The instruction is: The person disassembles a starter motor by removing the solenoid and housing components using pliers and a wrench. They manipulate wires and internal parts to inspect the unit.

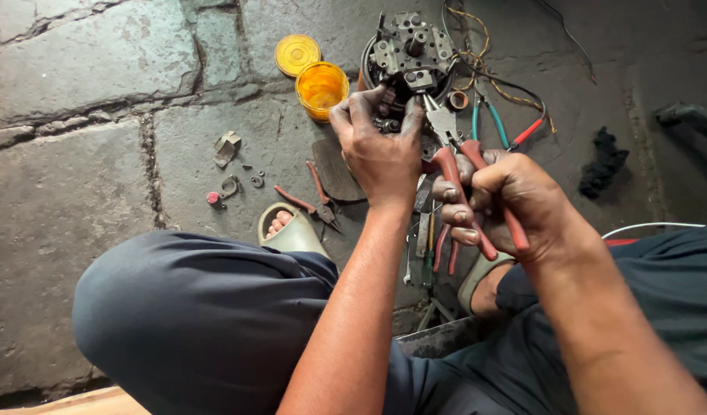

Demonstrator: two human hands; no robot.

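Gripping red pliers (476,196) w/ right hand (514,204) (clamped) | left hand (380,150) pinching motor part (409,54) | yellow tub (321,88) beside

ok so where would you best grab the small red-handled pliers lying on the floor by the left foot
Grip the small red-handled pliers by the two splayed red handles, at the upper-left end, coming from above. They lie flat on the stone floor with the jaws pointing down-right toward the sandal, so the handle end is the freer side. The left hand is nearest.
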